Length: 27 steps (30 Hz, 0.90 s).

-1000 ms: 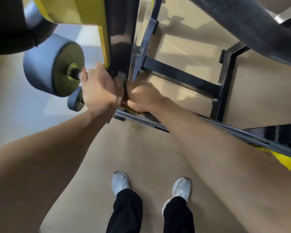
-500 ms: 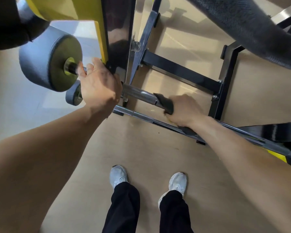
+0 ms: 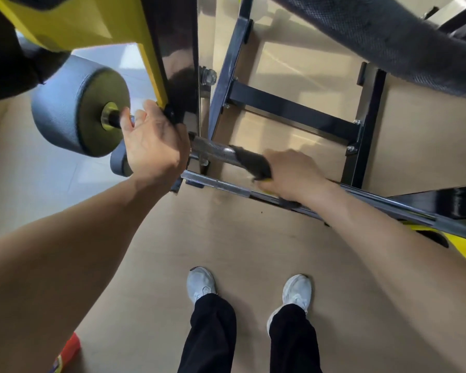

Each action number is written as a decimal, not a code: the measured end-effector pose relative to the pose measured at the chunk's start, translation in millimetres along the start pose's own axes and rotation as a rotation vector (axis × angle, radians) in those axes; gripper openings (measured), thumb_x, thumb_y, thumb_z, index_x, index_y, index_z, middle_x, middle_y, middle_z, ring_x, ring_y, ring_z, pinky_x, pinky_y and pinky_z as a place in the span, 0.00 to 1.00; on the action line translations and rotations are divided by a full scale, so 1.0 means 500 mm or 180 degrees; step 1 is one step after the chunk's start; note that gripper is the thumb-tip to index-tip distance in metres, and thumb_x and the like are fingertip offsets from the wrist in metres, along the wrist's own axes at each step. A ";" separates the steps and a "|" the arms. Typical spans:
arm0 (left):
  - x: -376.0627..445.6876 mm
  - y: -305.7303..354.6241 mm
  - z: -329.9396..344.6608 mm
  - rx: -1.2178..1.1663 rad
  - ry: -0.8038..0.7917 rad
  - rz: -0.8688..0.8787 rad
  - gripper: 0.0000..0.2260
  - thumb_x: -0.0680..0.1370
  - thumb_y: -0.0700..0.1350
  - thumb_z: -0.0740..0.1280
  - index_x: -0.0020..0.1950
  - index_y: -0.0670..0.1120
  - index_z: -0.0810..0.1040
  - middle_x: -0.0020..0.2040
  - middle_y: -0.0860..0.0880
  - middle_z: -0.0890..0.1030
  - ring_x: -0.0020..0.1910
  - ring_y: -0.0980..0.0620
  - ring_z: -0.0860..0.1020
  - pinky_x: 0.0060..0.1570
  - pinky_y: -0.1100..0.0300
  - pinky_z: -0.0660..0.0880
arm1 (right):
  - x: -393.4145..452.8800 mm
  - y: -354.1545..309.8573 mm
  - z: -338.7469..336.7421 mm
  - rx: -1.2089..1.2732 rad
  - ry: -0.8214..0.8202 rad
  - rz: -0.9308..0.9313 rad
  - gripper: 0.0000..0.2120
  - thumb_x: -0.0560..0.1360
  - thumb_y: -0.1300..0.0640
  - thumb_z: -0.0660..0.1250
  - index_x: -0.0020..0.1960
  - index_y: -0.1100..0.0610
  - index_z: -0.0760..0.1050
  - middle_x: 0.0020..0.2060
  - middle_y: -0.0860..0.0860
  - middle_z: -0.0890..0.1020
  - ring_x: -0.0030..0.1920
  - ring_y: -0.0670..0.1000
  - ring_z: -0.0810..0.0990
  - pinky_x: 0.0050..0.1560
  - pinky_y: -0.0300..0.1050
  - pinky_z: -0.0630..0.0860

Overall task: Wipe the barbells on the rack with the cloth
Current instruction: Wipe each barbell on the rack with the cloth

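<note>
Head view looks down past our arms to our feet on the tan floor (image 3: 226,238). Our left hand (image 3: 154,146) curls around the barbell (image 3: 213,149) just to the right of its grey weight plate (image 3: 76,111), fingers wrapped over the bar close against the yellow rack post (image 3: 97,22). To its right, our right hand (image 3: 291,173) grips the dark cloth (image 3: 253,162) around the same knurled bar, fingers closed over the fabric, with a bare stretch of bar showing between the two hands. A second, thinner bar (image 3: 226,185) runs just nearer to us, passing under our right wrist and on to the right. Beyond the hands stands the black rack frame (image 3: 288,109). Our white shoes (image 3: 202,284) sit at the near edge, and something red (image 3: 70,351) lies at the near left.
</note>
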State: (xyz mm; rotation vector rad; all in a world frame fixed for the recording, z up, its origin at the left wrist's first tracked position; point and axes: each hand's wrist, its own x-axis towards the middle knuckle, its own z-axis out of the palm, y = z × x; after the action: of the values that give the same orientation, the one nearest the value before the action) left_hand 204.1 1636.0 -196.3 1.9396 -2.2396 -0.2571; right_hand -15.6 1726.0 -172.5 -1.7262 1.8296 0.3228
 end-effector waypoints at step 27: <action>0.002 -0.006 0.006 -0.0124 -0.0117 -0.0125 0.10 0.81 0.50 0.53 0.48 0.44 0.67 0.42 0.47 0.66 0.47 0.40 0.71 0.74 0.43 0.56 | 0.131 -0.215 0.017 0.0203 0.0641 0.0573 0.08 0.78 0.52 0.63 0.46 0.54 0.77 0.37 0.49 0.79 0.39 0.53 0.77 0.39 0.43 0.68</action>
State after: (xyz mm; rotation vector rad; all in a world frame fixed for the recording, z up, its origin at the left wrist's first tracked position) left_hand 206.1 1634.9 -199.9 1.9761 -2.2037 -0.3416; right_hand 91.9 1663.2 -192.9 -1.6029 2.1231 0.1644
